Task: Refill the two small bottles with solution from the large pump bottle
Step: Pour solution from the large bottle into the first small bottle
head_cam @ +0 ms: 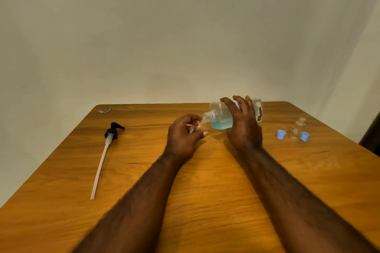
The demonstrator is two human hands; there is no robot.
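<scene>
Head view: right grip (244,127) clamps the tilted large bottle (221,118), its mouth at a small bottle (200,126) pinched by left grip (183,135).

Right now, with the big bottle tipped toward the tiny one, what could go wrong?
The large bottle has a far wider neck than the small bottle in the left hand, so blue solution may overshoot onto the table. The right hand could also knock the second small bottle standing nearby.
</scene>
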